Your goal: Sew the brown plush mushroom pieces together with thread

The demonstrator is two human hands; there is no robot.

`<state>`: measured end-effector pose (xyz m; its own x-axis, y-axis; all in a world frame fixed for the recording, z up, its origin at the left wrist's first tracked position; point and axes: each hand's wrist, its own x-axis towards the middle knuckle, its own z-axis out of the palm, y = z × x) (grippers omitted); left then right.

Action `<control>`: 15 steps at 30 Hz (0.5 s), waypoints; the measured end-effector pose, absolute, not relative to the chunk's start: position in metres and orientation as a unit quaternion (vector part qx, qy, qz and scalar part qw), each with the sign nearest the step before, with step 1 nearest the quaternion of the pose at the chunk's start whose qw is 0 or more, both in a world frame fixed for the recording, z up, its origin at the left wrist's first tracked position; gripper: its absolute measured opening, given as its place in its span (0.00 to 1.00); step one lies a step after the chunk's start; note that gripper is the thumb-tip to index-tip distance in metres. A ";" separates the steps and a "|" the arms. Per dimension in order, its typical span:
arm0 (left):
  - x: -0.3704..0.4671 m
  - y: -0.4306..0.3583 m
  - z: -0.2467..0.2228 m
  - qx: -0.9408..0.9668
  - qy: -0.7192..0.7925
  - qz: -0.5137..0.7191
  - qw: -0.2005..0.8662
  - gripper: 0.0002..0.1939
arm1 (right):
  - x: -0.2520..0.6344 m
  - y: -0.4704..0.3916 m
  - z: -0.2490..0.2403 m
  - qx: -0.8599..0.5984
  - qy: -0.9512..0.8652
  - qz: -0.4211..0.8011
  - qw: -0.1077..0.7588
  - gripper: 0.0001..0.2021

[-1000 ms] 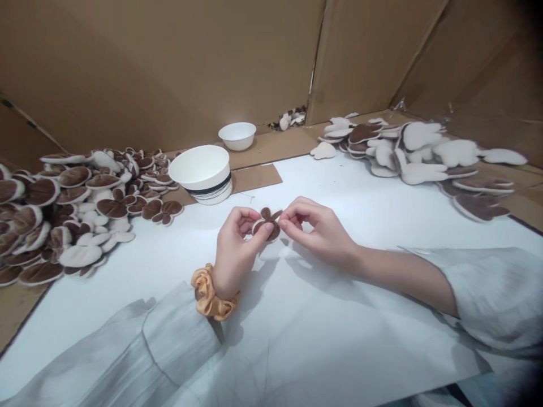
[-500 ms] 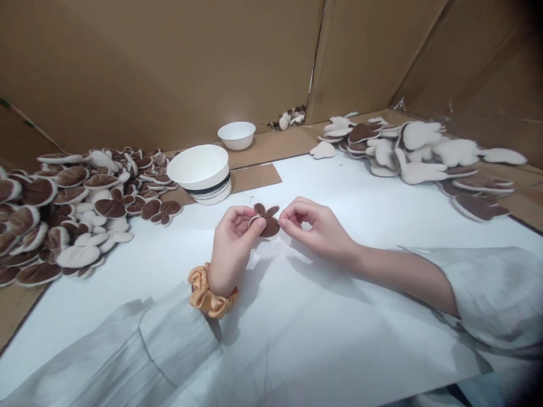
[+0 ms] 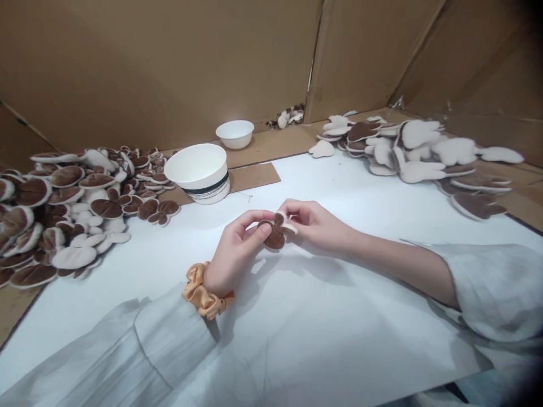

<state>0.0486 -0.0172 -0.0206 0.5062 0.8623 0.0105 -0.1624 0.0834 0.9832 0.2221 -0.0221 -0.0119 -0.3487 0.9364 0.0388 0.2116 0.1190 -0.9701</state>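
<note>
My left hand (image 3: 241,244) is closed on a small plush bunny-head piece (image 3: 275,238), brown on its face with a pale edge, its thumb lying on the brown side. The two short ears of the piece point up and to the right, and their pale side partly shows. My right hand (image 3: 311,223) is closed at those ears, its thumb and fingertips pinching there. Whether a needle or thread is also between those fingers I cannot make out. Both hands are just above the white tabletop (image 3: 339,328).
Brown-and-white plush pieces are heaped at left (image 3: 72,257). Larger pale and brown pieces form a pile (image 3: 424,150) at the back right. A white tub (image 3: 197,164) wound with black thread and a small white bowl (image 3: 235,134) stand before the cardboard wall (image 3: 169,68).
The plush piece has turned, its ears tipping right and showing their pale side. My right hand, apart from the piece before, has moved left to its ears.
</note>
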 end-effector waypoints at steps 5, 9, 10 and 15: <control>0.050 -0.020 -0.016 0.624 0.344 0.357 0.604 0.08 | 0.228 -0.016 -0.015 -0.368 -0.652 0.581 0.320 0.11; 0.050 -0.021 -0.019 0.682 0.368 0.330 0.539 0.10 | 0.232 -0.011 -0.018 -0.353 -0.642 0.619 0.281 0.12; 0.049 -0.021 -0.020 0.700 0.371 0.324 0.517 0.11 | 0.233 -0.010 -0.018 -0.354 -0.646 0.620 0.271 0.11; 0.046 -0.022 -0.021 0.774 0.373 0.305 0.411 0.18 | 0.236 -0.008 -0.014 -0.363 -0.669 0.607 0.228 0.09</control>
<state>0.0460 -0.0220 -0.0211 0.5354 0.8281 0.1660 0.3261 -0.3840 0.8639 0.2358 -0.0080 -0.0142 -0.6325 0.7625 -0.1363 0.2092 -0.0013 -0.9779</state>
